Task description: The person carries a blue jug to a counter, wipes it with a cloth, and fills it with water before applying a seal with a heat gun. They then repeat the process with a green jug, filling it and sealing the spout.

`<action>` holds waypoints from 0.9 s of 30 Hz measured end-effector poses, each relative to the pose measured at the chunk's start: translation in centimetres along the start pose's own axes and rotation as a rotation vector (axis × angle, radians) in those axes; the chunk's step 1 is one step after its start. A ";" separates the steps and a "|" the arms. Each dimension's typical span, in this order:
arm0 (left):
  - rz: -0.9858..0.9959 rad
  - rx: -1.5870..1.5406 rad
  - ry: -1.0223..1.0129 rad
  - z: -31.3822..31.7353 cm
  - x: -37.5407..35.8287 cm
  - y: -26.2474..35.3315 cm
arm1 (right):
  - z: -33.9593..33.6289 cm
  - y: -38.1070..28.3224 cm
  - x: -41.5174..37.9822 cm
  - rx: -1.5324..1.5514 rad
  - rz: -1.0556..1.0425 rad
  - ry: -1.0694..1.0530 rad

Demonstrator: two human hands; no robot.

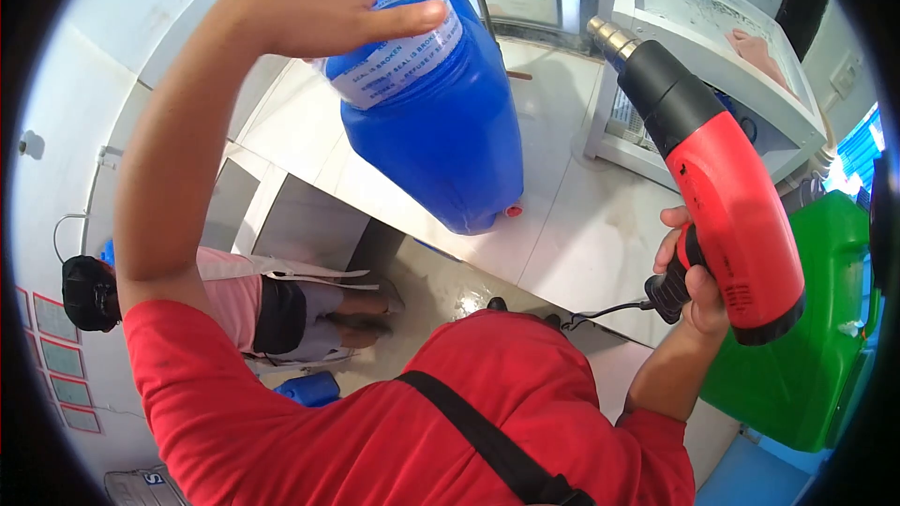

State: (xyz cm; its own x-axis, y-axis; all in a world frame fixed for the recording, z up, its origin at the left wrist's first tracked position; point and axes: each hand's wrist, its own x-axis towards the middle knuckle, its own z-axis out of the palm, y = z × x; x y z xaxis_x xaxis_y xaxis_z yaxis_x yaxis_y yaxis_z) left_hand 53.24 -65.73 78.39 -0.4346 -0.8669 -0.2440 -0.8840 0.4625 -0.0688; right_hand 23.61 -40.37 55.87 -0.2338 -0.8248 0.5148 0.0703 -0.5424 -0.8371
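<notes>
A large blue plastic jug (pixel 441 145) stands on the white tiled counter. Round its neck is a clear seal band (pixel 403 61) printed with "seal is broken" wording. My left hand (pixel 375 17) lies over the top of the jug with its fingers stretched out and apart, beside the band. Part of the jug's top is hidden under it. In my right hand (pixel 694 272) is a red and black heat gun (pixel 727 187), held by its black handle. Its metal nozzle points up and to the left, apart from the jug. A black cord runs from the handle.
A white-framed glass case (pixel 698 66) stands at the counter's back right. A green plastic jerrycan (pixel 797 337) is to my right. Another person (pixel 272 305) in a pink top and black cap stands at the left. A smaller blue container (pixel 309 389) is below them.
</notes>
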 end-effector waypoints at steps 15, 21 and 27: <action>0.144 0.146 0.083 0.7 -1.6 0.7 | 0.5 0.5 0.4 -0.025 0.070 0.022; 0.719 0.106 0.096 1.0 0.0 -3.2 | 0.7 0.4 0.0 -0.035 0.048 0.017; 0.599 0.013 -0.080 -0.1 0.6 -1.5 | 0.9 0.1 0.1 0.027 0.074 0.036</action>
State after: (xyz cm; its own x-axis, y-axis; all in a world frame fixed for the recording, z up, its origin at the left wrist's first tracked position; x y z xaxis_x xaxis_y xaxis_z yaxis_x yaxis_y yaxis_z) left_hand 54.27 -66.94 78.44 -0.8415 -0.4384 -0.3158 -0.4869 0.8686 0.0917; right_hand 24.51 -40.66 56.03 -0.2614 -0.8567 0.4446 0.1142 -0.4848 -0.8671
